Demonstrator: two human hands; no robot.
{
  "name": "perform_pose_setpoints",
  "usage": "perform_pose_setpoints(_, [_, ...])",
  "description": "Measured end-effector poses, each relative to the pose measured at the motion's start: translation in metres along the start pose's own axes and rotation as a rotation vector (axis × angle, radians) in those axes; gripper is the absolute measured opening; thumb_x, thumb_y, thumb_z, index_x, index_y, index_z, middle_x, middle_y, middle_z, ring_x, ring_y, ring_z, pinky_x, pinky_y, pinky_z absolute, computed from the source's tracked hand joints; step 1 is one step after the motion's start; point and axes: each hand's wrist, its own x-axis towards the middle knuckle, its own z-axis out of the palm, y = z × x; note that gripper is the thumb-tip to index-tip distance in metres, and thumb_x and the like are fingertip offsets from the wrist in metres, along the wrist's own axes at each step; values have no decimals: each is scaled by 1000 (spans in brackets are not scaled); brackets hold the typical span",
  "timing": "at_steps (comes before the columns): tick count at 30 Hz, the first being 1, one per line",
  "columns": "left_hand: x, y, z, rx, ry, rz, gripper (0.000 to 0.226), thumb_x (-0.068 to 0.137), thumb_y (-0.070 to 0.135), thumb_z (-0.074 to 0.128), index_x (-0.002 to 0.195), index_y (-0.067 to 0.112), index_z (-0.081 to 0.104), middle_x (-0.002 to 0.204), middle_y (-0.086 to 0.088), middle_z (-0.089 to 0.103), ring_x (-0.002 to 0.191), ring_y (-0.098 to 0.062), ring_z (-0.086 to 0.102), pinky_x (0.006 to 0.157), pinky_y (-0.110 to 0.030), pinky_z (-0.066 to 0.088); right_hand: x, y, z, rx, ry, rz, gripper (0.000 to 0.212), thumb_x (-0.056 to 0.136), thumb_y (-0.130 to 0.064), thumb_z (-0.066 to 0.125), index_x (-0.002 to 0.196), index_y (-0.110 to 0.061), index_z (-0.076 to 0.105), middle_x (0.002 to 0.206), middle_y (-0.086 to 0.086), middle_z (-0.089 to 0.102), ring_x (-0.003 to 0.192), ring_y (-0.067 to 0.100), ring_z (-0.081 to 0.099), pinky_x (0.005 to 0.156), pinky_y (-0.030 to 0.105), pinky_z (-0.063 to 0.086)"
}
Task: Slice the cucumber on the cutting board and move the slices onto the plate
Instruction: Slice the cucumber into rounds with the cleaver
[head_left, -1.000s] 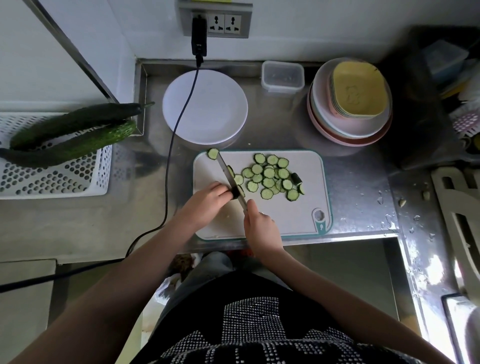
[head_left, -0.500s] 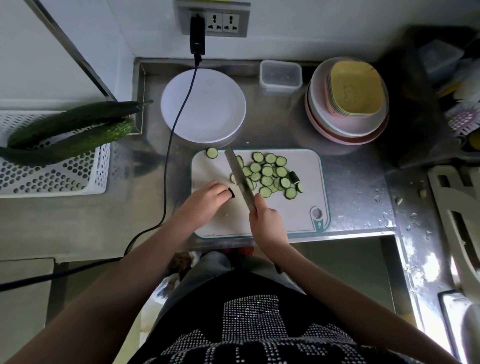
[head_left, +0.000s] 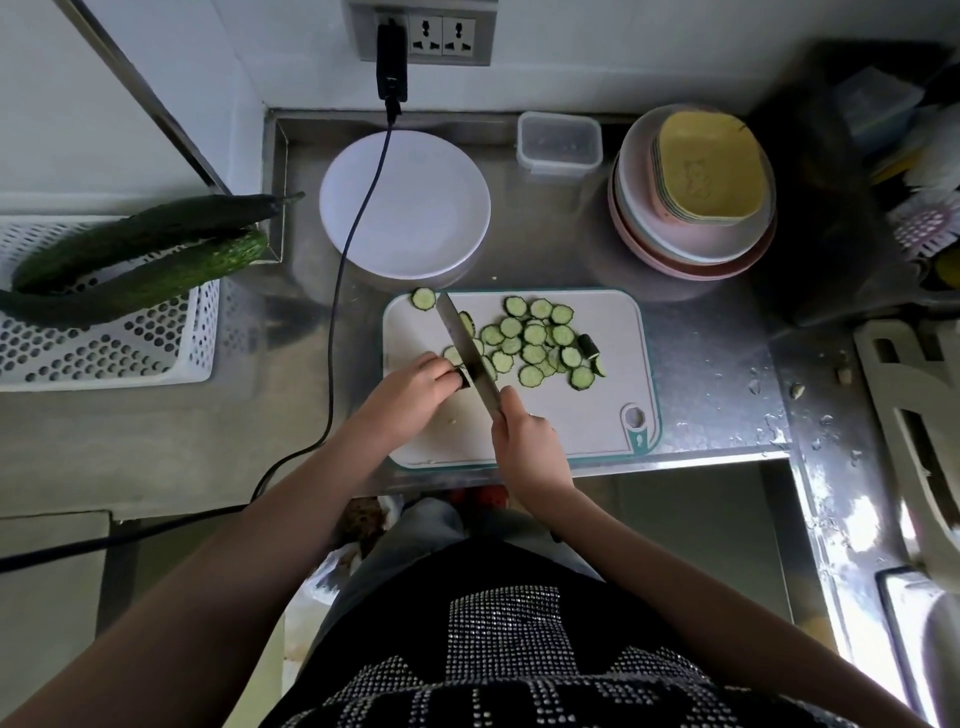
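A white cutting board (head_left: 587, 410) with a teal rim lies at the counter's front edge. Several cucumber slices (head_left: 535, 343) are spread over its far middle, with one slice (head_left: 423, 299) at the far left corner and a dark end piece (head_left: 588, 344) on the right. My left hand (head_left: 415, 387) pinches the short cucumber stub (head_left: 461, 378) on the board. My right hand (head_left: 524, 441) grips the knife (head_left: 467, 356), whose blade lies against the stub's cut face. Behind the board sits a white plate (head_left: 415, 208) with nothing on it.
A black cable (head_left: 343, 260) runs from the wall socket across the plate's left side and off the counter. Two whole cucumbers (head_left: 145, 254) lie on a white perforated basket (head_left: 104, 353) at left. A clear lidded box (head_left: 560, 143) and stacked bowls (head_left: 693, 208) stand behind.
The knife lifted and swung to the right of the stub half a second ago; it now rests against the stub again. My left hand has stayed on the stub.
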Motion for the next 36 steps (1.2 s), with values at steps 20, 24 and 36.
perform_pose_setpoints(20, [-3,1,1,27,40,34,30,62,-9,77,88,4,68,87,-8,64,91,-19,47,54,-35,56,7,7,3,-68,-87,16,6,99,-15,32,104,-11,34,74,19,58,67,39,57,58,44,48])
perform_pose_setpoints(24, [-4,0,1,58,35,37,24,63,-6,78,82,4,67,85,-8,63,86,-23,56,53,-36,55,3,8,-5,13,-40,30,8,100,-18,34,100,-10,35,65,16,49,62,39,52,52,39,39])
perform_pose_setpoints(36, [-6,-1,1,64,46,16,24,62,-10,75,80,4,67,81,-7,62,80,-24,58,57,-36,54,5,8,-1,-16,-53,-36,12,100,-18,35,104,-8,37,69,23,57,62,42,55,55,47,47])
